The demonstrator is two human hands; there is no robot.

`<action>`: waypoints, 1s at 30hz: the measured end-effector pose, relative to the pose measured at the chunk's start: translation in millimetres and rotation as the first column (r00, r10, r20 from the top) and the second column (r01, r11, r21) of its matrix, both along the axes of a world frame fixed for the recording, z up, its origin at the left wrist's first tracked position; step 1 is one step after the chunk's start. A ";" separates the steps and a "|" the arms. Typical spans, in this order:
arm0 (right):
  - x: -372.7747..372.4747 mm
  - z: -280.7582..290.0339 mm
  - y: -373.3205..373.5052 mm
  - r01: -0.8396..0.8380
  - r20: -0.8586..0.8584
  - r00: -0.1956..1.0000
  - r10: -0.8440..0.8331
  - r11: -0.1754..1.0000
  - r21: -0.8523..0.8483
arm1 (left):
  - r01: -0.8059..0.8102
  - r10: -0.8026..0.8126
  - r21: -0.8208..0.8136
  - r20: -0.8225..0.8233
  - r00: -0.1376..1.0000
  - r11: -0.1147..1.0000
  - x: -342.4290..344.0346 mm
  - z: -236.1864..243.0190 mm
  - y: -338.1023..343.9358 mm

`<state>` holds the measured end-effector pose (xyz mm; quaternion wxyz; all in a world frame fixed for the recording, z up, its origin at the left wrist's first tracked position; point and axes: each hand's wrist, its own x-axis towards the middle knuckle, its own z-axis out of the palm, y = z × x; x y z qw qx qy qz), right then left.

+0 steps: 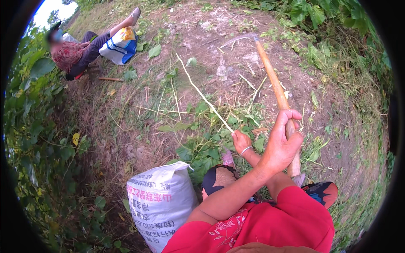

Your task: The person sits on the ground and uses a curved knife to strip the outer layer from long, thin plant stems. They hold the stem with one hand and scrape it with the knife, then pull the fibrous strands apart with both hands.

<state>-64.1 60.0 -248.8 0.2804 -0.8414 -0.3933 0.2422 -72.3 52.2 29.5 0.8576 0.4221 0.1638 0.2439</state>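
My left hand [283,141] crosses to the right and grips the wooden handle [272,71] of a long sickle, whose curved metal blade [238,40] is at the far end above the dirt. Beneath that arm, my right hand [241,141], with a silver bangle at the wrist, reaches left and holds the lower end of a long, pale peeled stalk [202,95]. Cut stems and green leaves lie on the ground around both hands.
A full white woven sack [160,202] stands beside me at lower left. Another person [69,57] sits at upper left with a blue-and-white bag [122,50]. Leafy plants [38,139] line the left side; more greenery [316,14] grows at upper right.
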 end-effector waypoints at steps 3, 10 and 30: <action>-3.5 6.2 -7.0 0.021 -0.058 0.998 -0.011 0.986 0.168 | 0.013 -0.012 -0.024 0.046 0.999 1.000 -0.1 0.5 0.1; -4.8 30.3 -30.3 0.243 -0.461 0.887 -0.041 0.889 0.387 | 0.035 -0.033 -0.031 0.063 0.997 0.999 -0.2 0.8 2.1; 25.4 48.3 -221.7 0.300 -0.079 0.954 -0.291 0.937 0.178 | 0.031 -0.041 0.066 0.163 0.986 0.997 -2.7 23.0 0.8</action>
